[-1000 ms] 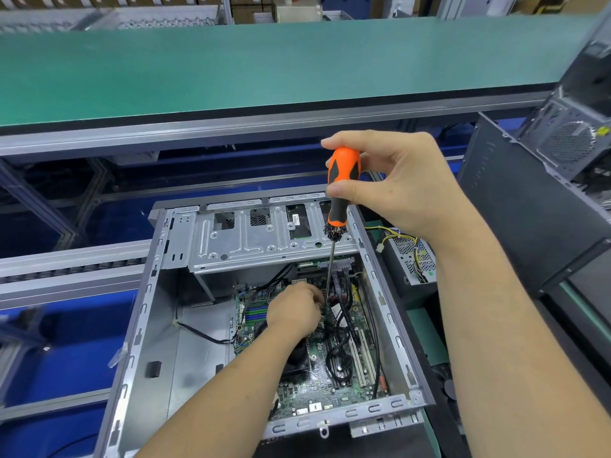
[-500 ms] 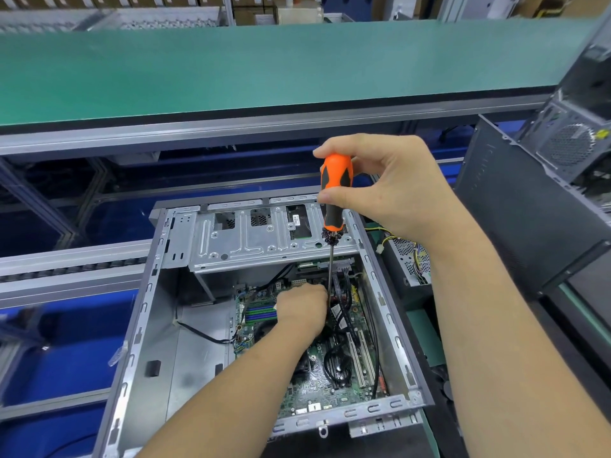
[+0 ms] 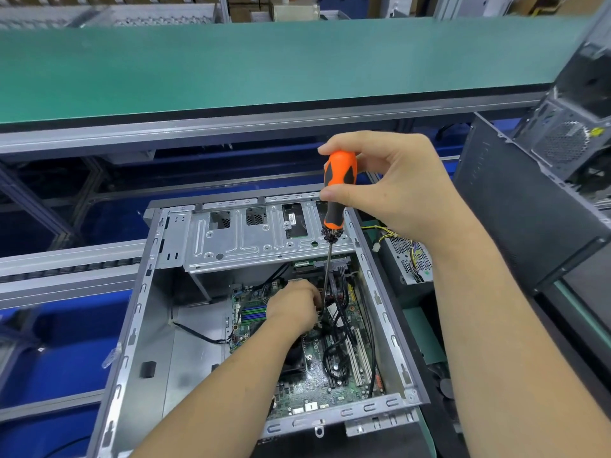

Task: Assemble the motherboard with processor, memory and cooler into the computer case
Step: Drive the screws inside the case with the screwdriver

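The computer case (image 3: 139, 328) lies open side up in front of the person, and the motherboard (image 3: 317, 381) sits flat on its floor, toward the right wall, below the metal drive cage (image 3: 264, 239). The right hand (image 3: 390, 183) is up above the case rim, thumb and fingertips pinching the orange and black handle of a screwdriver (image 3: 339, 190). The tool's long axis runs almost straight up and down, leaning a little so that the handle sits slightly right of the tip. Its thin shaft drops past the front edge of the drive cage and down to the board's upper part. The left hand (image 3: 292, 309) is deep inside the case, fingers curled right at the foot of the shaft, next to a bundle of black cables (image 3: 340, 322). From here I cannot tell whether those fingers are pinching a screw, steadying the tip, or only touching the board, since the knuckles hide the spot. So the point that matters lies straight below the right hand and right at the left hand's fingertips: the left hand is much the nearer one, while the right hand works from the far end of the tool. As I judge it, a board screw is being driven, and the shaft needs to stay upright over the hole.
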